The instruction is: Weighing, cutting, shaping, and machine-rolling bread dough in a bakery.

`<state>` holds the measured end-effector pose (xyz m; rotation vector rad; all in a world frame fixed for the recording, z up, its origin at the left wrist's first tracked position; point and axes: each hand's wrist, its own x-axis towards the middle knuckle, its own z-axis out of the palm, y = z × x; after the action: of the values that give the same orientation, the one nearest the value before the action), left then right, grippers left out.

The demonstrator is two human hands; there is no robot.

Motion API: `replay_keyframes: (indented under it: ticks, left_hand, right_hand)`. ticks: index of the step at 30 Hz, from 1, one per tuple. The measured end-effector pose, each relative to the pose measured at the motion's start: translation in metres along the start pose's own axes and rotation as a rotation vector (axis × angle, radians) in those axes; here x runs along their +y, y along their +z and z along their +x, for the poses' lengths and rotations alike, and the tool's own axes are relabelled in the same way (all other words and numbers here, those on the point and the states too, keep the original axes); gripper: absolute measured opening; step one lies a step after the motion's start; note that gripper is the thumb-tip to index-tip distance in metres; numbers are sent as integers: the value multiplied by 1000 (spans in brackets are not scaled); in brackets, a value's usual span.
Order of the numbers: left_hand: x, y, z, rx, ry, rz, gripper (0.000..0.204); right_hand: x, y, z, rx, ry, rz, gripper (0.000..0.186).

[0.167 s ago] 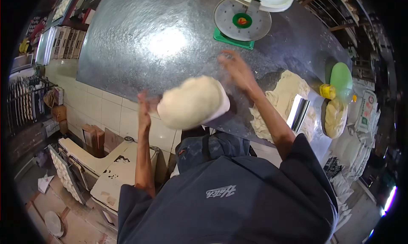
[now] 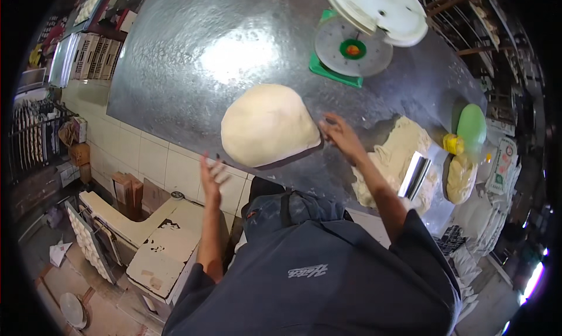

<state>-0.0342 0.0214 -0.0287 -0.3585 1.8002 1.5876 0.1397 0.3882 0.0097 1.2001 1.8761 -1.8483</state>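
Observation:
A big smooth lump of dough (image 2: 269, 125) lies near the front edge of the dark metal table (image 2: 170, 84), between my two hands. My left hand (image 2: 213, 178) hovers off the table's edge, just below the lump's left side, fingers spread and holding nothing. Close by the dough's right side, my right hand (image 2: 341, 135) is empty too, with its fingers apart. Under my right forearm spreads a rougher, flattened mass of dough (image 2: 398, 154). A shiny metal scraper (image 2: 415, 176) rests on that mass.
A green dial scale (image 2: 353, 50) with a white pan (image 2: 380, 11) stands at the back right. Further right are a green rounded thing (image 2: 471, 125), a yellow container (image 2: 452, 143) and a wrapped dough piece (image 2: 461, 179). A worn cream cabinet (image 2: 161, 251) stands at lower left.
The dough lump has gone from tilted and raised between my hands to lying on the table. My left hand has dropped lower; my right hand has moved nearer to me.

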Motion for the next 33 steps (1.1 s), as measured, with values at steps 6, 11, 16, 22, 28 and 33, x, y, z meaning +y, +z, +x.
replay_keyframes:
  ticks: [6, 11, 16, 22, 28, 33]
  left_hand:
    - [19, 67, 40, -104, -138, -378, 72]
    - [89, 93, 93, -315, -262, -447, 62]
    - [237, 97, 143, -643, -120, -715, 58]
    - [251, 96, 185, -165, 690, -401, 56]
    - [144, 109, 116, -495, 265, 91, 28]
    - [93, 138, 70, -565, 147, 174, 24]
  right_hand:
    - [23, 69, 48, -30, -365, 487, 62]
    - [-6, 108, 81, -35, 200, 1041, 56]
    - [-158, 123, 113, 237, -210, 1329, 59]
    - [-282, 61, 269, 197, -759, 1366, 73]
    - [-146, 55, 249, 955, -321, 469, 58]
    - [-43, 63, 48, 893, -519, -124, 11]
